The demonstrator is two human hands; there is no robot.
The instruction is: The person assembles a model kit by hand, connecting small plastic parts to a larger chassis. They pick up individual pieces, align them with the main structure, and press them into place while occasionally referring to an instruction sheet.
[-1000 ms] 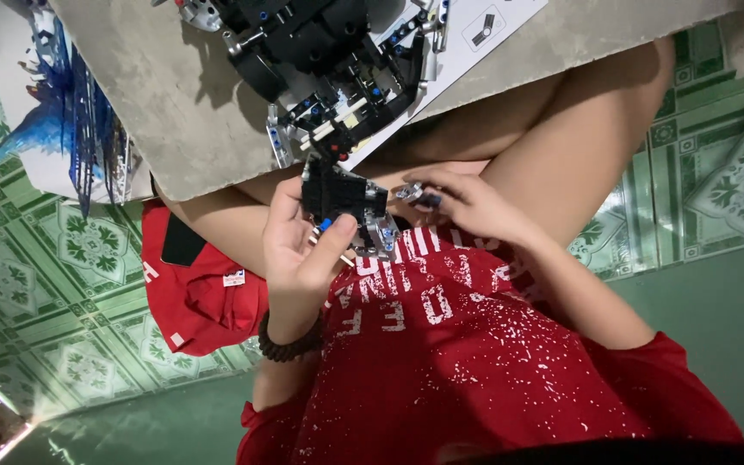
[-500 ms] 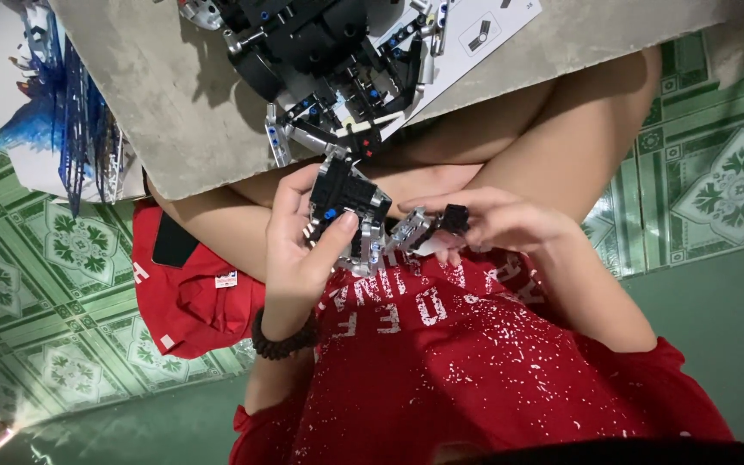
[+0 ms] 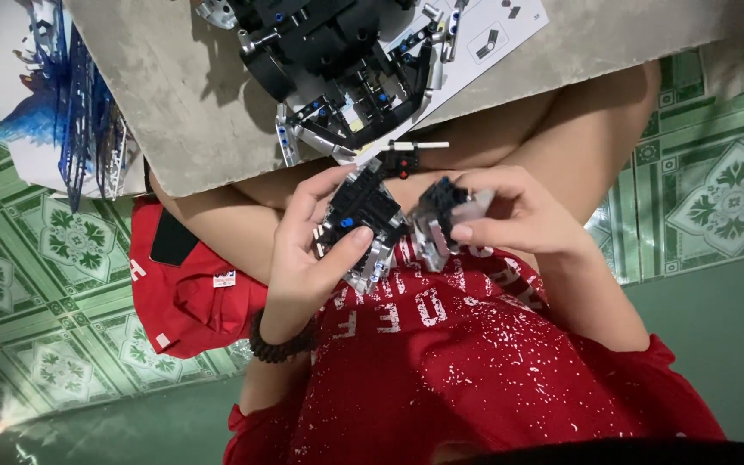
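My left hand (image 3: 299, 258), with a dark bead bracelet on the wrist, grips a black and grey brick-built assembly (image 3: 362, 213) with blue pins, held above my lap. My right hand (image 3: 523, 215) pinches a smaller black and grey brick piece (image 3: 441, 220) just to the right of that assembly, almost touching it. A small black part with red pins and a white axle (image 3: 405, 157) shows just above the two pieces; what it is attached to is unclear.
A grey board (image 3: 174, 103) lies across my knees. On it stand a larger black brick-built model (image 3: 329, 60) and a white instruction sheet (image 3: 501, 34). A blue and white printed box (image 3: 53, 112) lies at the left on the green patterned floor tiles (image 3: 716, 189).
My right hand came off the assembly with a small piece, moved right, and now holds a black and grey piece close beside it. My left hand turned the assembly slightly.
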